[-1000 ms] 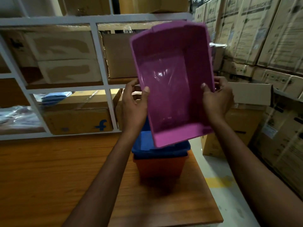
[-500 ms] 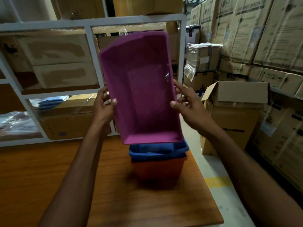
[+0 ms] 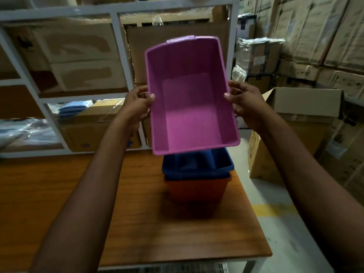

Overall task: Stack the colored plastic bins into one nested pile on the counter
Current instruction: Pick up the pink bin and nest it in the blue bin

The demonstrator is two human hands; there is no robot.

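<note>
I hold a purple plastic bin [image 3: 191, 107] in the air, its open side tilted toward me. My left hand [image 3: 137, 107] grips its left rim and my right hand [image 3: 245, 104] grips its right rim. Directly below it on the wooden counter [image 3: 59, 194] stands a blue bin [image 3: 197, 165] nested inside an orange bin [image 3: 197, 190]. The purple bin's near edge hangs just above the blue bin's back rim and hides part of it.
A white metal shelf rack [image 3: 118, 56] with cardboard boxes stands behind the counter. An open cardboard box [image 3: 295, 134] sits on the floor to the right, with stacked cartons [image 3: 315, 36] behind it. The counter's right edge lies close to the bin pile.
The purple bin has swung from leaning left to squarer over the pile and its opening now faces me more. Both hands moved with it on its rims.
</note>
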